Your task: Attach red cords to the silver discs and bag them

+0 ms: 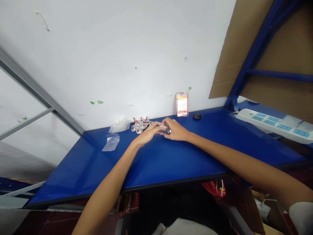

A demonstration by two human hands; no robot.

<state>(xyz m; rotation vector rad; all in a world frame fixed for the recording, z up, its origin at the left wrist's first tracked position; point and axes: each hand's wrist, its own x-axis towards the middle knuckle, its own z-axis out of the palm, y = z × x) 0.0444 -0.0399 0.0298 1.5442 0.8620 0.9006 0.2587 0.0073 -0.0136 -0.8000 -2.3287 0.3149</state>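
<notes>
Start with the pile of little round metal discs (pixel 141 125) at the back of the blue table (pixel 171 160), close to the white wall. They are shiny, flat and hard, with small red bits on them. Left of the pile lie two clear plastic bags (pixel 111 142), thin, soft and crinkly.

Just right of the pile, the left hand (pixel 146 133) and the right hand (pixel 176 130) meet low on the table. Between them is a small clear bag (pixel 164 128) with something shiny inside. The fingers of both hands are curled in and pinch it from each side. I think it is very light and slippery, so it is best held by its edges with the fingertips. The thing inside looks stiff, and the bag around it bends easily.

Further right of the pile a small blurred card (pixel 182 104) leans on the wall, with a little black round thing (pixel 197 116) beside it. Far right lies a white power strip (pixel 274 125) with blue sockets, hard and smooth.
</notes>
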